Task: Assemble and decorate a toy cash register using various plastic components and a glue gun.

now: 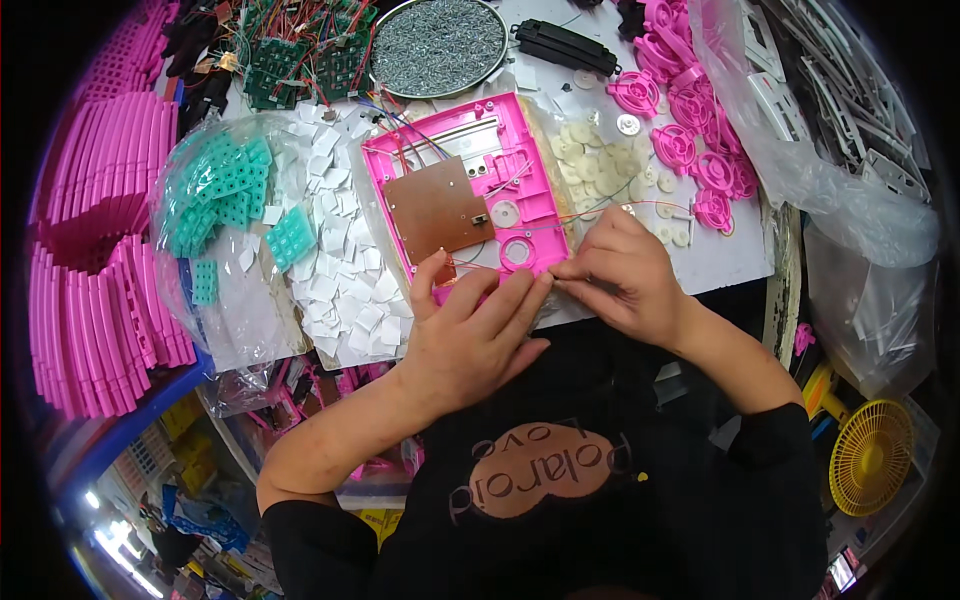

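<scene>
Hands meet at the near edge of a pink plastic housing (470,190) lying open on the tabletop (720,255). The left hand (470,335) presses its fingers flat on the housing's lower rim; the right hand (620,275) has its grip pinched together on thin wires (600,215) beside it. A brown circuit board (437,208) already sits inside the housing, wired up, so fitting looks partly done; no cover is on it yet. White paper squares (340,270), teal keypads (225,185) and pink wheels (690,140) lie around.

Head view, looking down, close over workbench (720,262)
</scene>
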`<action>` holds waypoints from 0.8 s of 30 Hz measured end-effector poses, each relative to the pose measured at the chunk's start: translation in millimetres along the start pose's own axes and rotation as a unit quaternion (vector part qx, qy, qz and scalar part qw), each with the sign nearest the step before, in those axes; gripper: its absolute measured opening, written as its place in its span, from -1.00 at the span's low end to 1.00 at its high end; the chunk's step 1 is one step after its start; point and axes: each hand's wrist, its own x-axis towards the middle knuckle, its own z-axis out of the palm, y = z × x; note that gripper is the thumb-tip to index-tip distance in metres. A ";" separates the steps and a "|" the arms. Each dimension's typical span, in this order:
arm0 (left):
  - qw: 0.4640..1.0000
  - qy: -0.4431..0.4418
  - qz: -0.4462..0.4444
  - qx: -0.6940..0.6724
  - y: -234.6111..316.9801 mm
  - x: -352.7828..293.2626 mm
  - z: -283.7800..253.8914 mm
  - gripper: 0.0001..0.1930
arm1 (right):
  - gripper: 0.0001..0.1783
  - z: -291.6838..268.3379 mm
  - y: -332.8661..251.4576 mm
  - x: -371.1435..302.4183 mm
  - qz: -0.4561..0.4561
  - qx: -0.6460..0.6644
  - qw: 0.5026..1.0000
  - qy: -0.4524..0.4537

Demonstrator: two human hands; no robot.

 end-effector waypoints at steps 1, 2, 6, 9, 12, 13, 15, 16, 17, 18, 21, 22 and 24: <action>1.000 -0.001 0.004 0.006 0.3 0.5 0.0 -0.28 | -0.78 -1.4 -2.0 0.6 0.006 -0.002 1.000 -0.011; 1.000 -0.003 0.011 0.017 0.4 0.4 -0.6 -0.29 | -0.78 -3.8 -7.7 4.0 -0.007 -0.055 0.998 -0.025; 0.998 -0.013 0.041 0.045 2.6 7.0 -4.9 -0.35 | -0.75 -3.1 -27.4 5.4 -0.046 -0.208 0.976 -0.045; 0.998 -0.008 0.054 0.039 2.4 9.2 -4.8 -0.40 | -0.73 -10.2 -30.3 3.4 -0.044 -0.224 0.970 -0.084; 0.999 -0.020 0.042 0.022 1.0 8.0 -9.4 -0.41 | -0.86 -35.7 -33.7 31.9 0.047 -0.104 0.974 -0.194; 0.999 -0.028 0.031 0.000 0.6 8.2 -15.1 -0.42 | -0.88 -36.0 -32.3 48.1 0.040 -0.095 0.984 -0.148; 0.998 -0.022 0.005 -0.061 -3.5 9.4 -19.1 -0.45 | -0.90 -22.9 -32.7 85.9 0.032 -0.075 0.995 -0.059; 0.995 -0.009 0.000 -0.101 -6.7 12.4 -20.8 -0.47 | -0.87 -14.2 -29.9 105.2 0.024 -0.106 0.993 -0.035; 0.991 0.005 -0.007 -0.137 -10.9 17.5 -21.3 -0.48 | -0.83 -3.9 -21.9 126.2 0.013 -0.136 0.991 -0.010; 0.986 0.065 -0.023 -0.150 -15.3 21.2 -21.4 -0.64 | -0.79 10.7 -11.8 144.1 0.023 -0.197 0.980 -0.029; 0.978 0.146 -0.139 -0.058 -51.9 24.0 -22.3 -0.78 | -0.72 31.4 -0.8 172.0 0.063 -0.271 0.957 -0.076; 0.968 0.177 -0.168 -0.053 -67.2 27.3 -22.1 -0.80 | -0.72 33.3 0.0 175.8 0.080 -0.280 0.953 -0.088; 0.943 0.239 -0.229 -0.040 -95.2 34.1 -21.2 -0.81 | -0.78 36.1 0.9 170.8 0.091 -0.233 0.967 -0.051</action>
